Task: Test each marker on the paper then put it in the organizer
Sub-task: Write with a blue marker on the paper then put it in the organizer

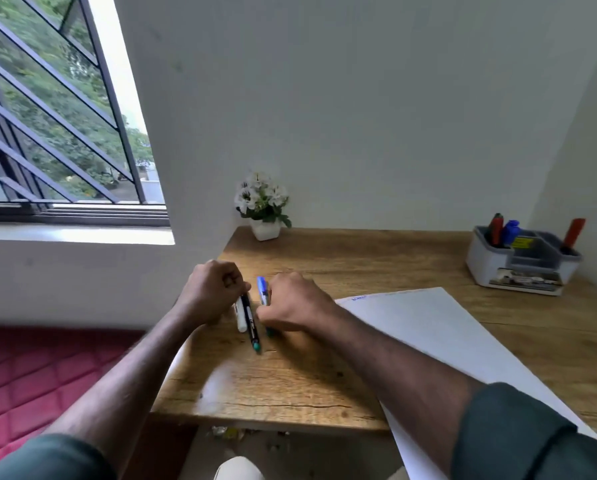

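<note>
Background, wooden surface [290, 386] in corner.
White-flowered potted plant [263, 206] at far left edge against wall; barred window [58, 133] left; red quilted mattress [44, 372] below it.

Paper [428, 341] on desk [290, 386]; organizer [522, 263] behind.

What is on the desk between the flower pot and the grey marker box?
Nothing. In the head view, the wooden desk is bare between the flower pot and the grey organizer. The paper lies nearer.
</note>
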